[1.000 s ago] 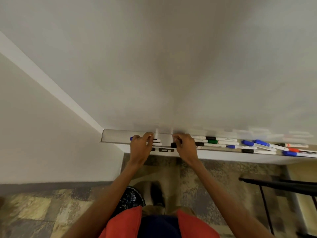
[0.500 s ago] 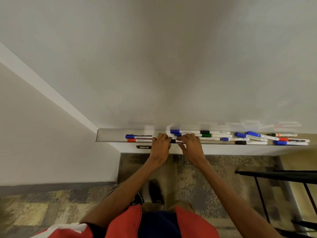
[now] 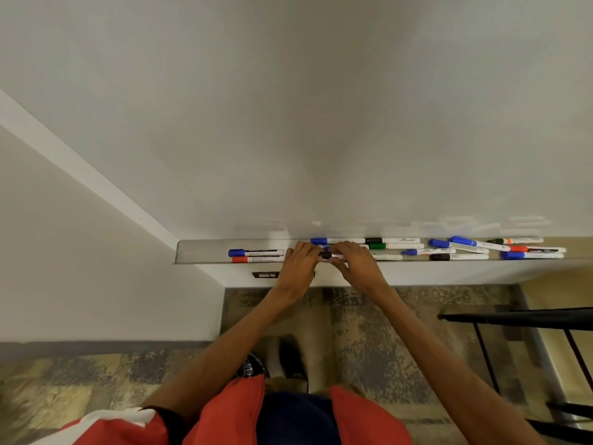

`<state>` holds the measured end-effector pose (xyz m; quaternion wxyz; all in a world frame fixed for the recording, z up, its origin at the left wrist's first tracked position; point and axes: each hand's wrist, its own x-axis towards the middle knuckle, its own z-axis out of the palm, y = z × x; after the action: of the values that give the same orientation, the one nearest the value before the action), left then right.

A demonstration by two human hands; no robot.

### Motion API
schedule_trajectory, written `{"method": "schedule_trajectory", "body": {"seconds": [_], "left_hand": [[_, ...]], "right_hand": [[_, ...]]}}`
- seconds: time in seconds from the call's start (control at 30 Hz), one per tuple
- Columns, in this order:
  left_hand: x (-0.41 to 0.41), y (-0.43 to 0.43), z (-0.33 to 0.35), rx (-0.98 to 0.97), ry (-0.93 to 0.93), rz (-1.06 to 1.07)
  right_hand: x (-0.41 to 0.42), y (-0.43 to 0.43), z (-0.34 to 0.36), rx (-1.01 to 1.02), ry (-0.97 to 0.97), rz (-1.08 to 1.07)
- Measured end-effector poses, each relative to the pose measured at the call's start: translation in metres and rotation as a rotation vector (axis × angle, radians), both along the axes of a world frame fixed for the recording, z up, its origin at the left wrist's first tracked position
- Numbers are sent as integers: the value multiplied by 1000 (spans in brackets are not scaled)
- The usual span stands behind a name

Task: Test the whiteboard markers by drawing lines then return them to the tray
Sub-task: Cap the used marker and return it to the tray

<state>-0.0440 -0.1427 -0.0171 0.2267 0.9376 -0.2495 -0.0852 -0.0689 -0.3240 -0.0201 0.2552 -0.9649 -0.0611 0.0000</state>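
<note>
Head: two hands (image 3: 297,268) (image 3: 358,267), one marker (image 3: 331,255)

Tray (image 3: 199,252) bare at its left end; markers (image 3: 465,242) crowd the right half. Whiteboard (image 3: 288,123) above wide open, black frame (image 3: 519,318) low right.

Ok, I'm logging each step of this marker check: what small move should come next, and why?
Probably pull the cap off: the left hand holds the black-capped end of the marker, the right hand grips its barrel above the tray, and the whiteboard shows no line yet.
</note>
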Motion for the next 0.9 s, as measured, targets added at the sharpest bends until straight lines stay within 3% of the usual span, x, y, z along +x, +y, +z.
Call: {"method": "schedule_trajectory", "body": {"seconds": [0.2,0.43,0.8,0.9], "left_hand": [[-10,-18,17,-106,-25,-46],[-40,-51,44,-310,151,-91],[-96,-94,82,-374,34,-135],[-105,-105,93,-401,5,-146]], "right_hand": [[-22,-18,17,20,-80,26],[-56,-57,43,-75,-222,46],[-112,-104,75,-159,-175,-18],[-123,-118,84,-148,-259,-65]]}}
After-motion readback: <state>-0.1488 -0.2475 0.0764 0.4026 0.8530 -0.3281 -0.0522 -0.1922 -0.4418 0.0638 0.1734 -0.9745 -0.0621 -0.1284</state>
